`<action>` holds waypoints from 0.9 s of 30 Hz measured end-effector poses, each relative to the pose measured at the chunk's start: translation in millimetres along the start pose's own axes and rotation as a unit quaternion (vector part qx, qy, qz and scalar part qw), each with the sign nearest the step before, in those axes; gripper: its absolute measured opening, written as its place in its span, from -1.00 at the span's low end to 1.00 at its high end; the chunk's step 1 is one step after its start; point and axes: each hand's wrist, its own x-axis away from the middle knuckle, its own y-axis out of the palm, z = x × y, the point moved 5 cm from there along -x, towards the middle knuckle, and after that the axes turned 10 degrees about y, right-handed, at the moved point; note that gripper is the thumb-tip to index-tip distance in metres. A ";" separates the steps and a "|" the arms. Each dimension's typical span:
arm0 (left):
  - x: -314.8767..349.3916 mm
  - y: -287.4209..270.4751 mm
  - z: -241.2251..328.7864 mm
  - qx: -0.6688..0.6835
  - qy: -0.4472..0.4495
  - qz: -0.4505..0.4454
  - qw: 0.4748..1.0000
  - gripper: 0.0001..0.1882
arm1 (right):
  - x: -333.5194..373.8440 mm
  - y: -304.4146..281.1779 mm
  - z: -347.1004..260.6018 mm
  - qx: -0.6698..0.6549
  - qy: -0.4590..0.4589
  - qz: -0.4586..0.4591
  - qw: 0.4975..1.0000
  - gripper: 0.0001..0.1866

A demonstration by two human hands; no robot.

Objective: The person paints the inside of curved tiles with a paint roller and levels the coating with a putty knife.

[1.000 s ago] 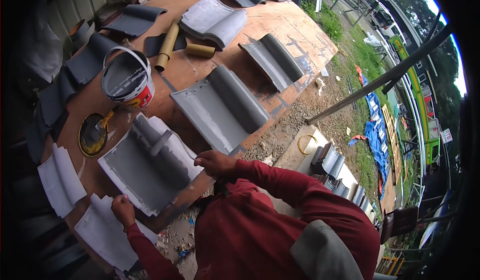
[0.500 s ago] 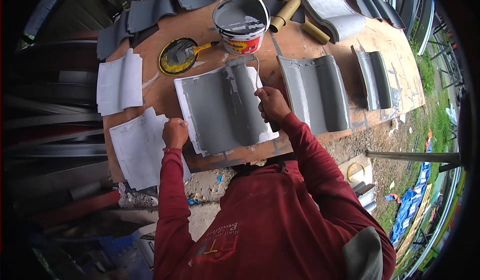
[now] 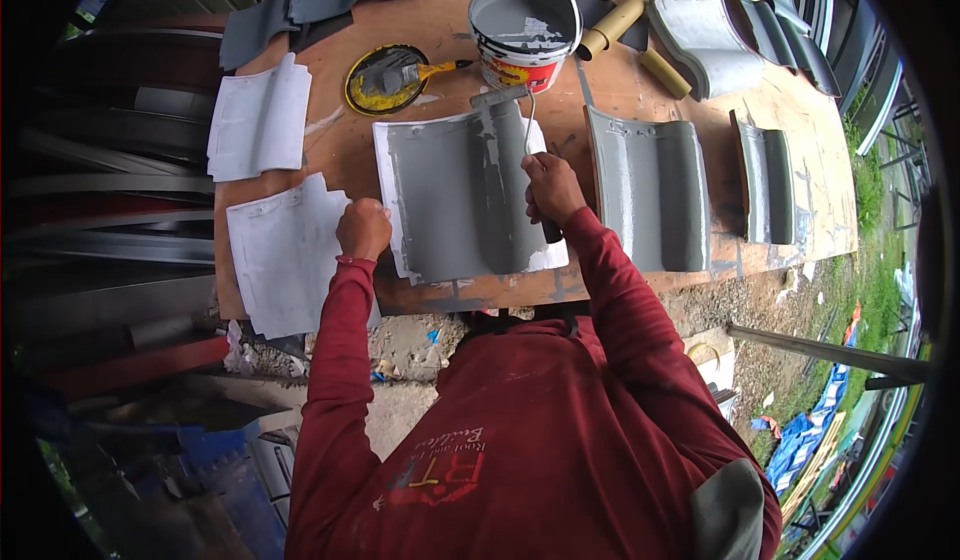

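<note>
My right hand is closed round the handle of a small paint roller. The roller's grey-coated head lies at the far edge of a wavy roof tile. Grey paint covers most of this tile; white borders show at its left and right sides. My left hand is a fist beside the tile's left edge, above an unpainted white tile. Its curled fingers are hidden from view. Beyond the roller stands a bucket of grey paint with its handle raised.
A paint-smeared lid with a yellow-handled brush lies left of the bucket. Grey tiles sit to the right, and a white tile at far left. Brown tubes lie behind on the wooden table.
The whole view has shifted, so the table's things sit higher and farther right. The roller has come slightly toward me at the tile's far edge. Both hands stay closed.
</note>
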 end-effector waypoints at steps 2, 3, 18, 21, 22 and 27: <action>2.7 5.7 -13.4 0.037 -0.025 0.035 0.998 -0.82 | 20.5 -7.4 20.8 0.039 -0.016 -0.019 0.999 -0.59; 2.4 11.2 -18.0 0.049 -0.039 0.022 0.998 -0.82 | 34.8 -14.4 37.7 0.071 0.001 -0.046 0.996 -0.60; -17.8 -4.1 -1.2 -0.065 0.022 -0.071 0.995 -0.78 | 66.3 -17.3 78.7 -0.094 -0.025 -0.148 0.984 -0.53; -16.6 -3.2 14.4 -0.108 0.058 -0.059 0.991 -0.81 | 25.1 -22.0 59.5 -0.120 -0.013 -0.110 0.987 -0.56; -14.7 -1.0 15.6 -0.110 0.070 -0.048 0.990 -0.82 | 25.3 -26.2 60.5 -0.127 0.000 -0.107 0.986 -0.57; 2.2 8.5 18.4 -0.125 0.077 0.001 0.989 -0.83 | 123.8 -58.2 130.8 0.010 0.023 -0.120 0.992 -0.54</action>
